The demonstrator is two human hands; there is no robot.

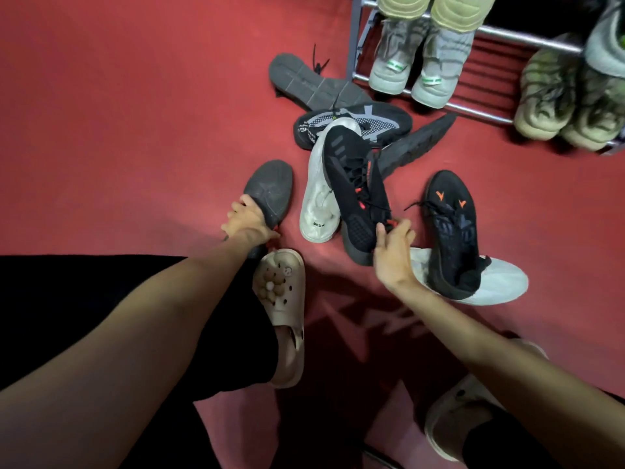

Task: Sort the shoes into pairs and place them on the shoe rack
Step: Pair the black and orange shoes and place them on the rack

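We have both hands on shoes from the loose heap on the red floor point(118, 113). Our right hand point(392, 252) pinches the collar and laces of a black knit sneaker point(355, 198) with red accents, which lies tilted across a white-soled shoe point(316, 201) turned on its side. Our left hand point(245, 221) is curled around the heel end of a dark shoe point(270, 189) lying sole up, just left of the heap. To the right, a black sneaker with orange marks point(451, 228) rests on top of another pale shoe point(500, 282). Farther back, three more lie tumbled together: a grey sole facing up point(304, 81), a black-and-grey patterned shoe point(372, 125), and a black shoe on its side point(419, 140). Beyond them stands the shoe rack point(500, 30), where a grey pair with green tabs point(419, 69) and an olive pair point(571, 103) already sit side by side on the low tier, with more shoes above, cut off by the frame edge. We judge the job under halfway: about eight shoes remain unsorted on the floor. Whether the two shoes we hold are a match, we cannot tell. We are wearing beige clogs point(284, 309).
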